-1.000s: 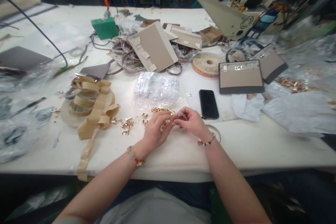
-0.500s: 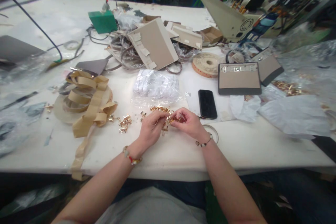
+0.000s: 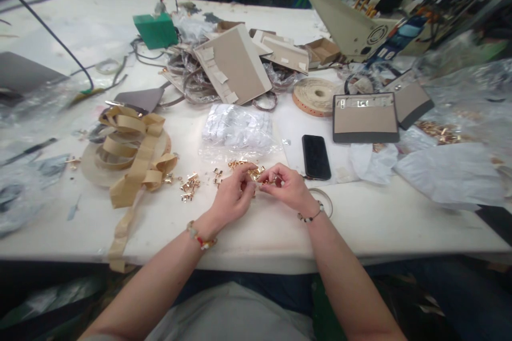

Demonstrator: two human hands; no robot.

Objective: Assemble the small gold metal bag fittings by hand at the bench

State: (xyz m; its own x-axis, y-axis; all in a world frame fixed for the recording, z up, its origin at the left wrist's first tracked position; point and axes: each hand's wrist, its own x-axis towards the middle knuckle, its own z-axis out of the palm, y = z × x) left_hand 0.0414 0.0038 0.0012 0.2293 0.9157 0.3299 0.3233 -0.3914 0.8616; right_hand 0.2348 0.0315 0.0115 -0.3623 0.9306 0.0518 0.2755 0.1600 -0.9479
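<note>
My left hand (image 3: 236, 192) and my right hand (image 3: 286, 186) meet fingertip to fingertip over the white table, both closed in a pinch. Whatever sits between the fingers of each hand is too small and hidden to make out. Just behind the fingertips lies a heap of small gold-coloured metal fittings (image 3: 239, 164), partly covered by my hands. A second cluster of gold fittings (image 3: 190, 187) is spread to the left of my left hand. Beyond the heap rests a clear plastic bag (image 3: 238, 127) with white contents.
A roll with loose tan tape (image 3: 132, 154) stands at left. Right of my hands are a black phone (image 3: 316, 156) and a metal ring (image 3: 329, 201). Farther back are a grey-beige flap panel (image 3: 365, 120), a tape roll (image 3: 314, 96) and stacked beige panels (image 3: 236, 66).
My left hand has turned slightly and its fingers have curled more, the fingertips drawing a little down. My right hand keeps almost the same place.
</note>
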